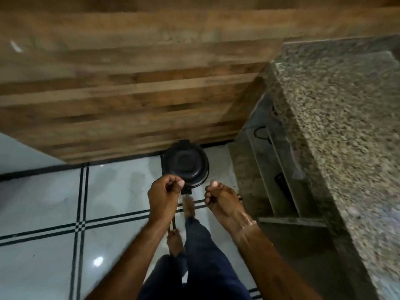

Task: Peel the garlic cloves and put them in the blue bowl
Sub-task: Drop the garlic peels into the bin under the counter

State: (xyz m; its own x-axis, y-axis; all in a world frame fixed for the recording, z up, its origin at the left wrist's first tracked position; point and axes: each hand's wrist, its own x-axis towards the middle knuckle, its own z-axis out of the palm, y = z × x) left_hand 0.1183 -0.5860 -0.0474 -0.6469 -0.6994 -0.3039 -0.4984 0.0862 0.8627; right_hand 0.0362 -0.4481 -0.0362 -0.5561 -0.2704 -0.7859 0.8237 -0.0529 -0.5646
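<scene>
Garlic is nowhere in view and neither is the blue bowl, so where either sits cannot be told from here. The left hand (165,191) is curled into a loose fist with the thumb laid over the fingers, and the right hand (220,197) is turned palm up with its fingers folded in. Whether either holds peel, a clove or nothing is hidden. Both hang just above and in front of a round black bin (185,164) whose lid is down. A bare foot (189,205) stretches toward the small pedal (186,192) at the bin's base, on the pale tiled floor (119,191). My guess is that scraps are about to be thrown away. To do it well, press the pedal fully so the lid lifts, bring both fists over the opening, then uncurl them low so light skins fall inside. The bin stands against a wooden cabinet (129,94), beside a speckled stone counter (335,126).
</scene>
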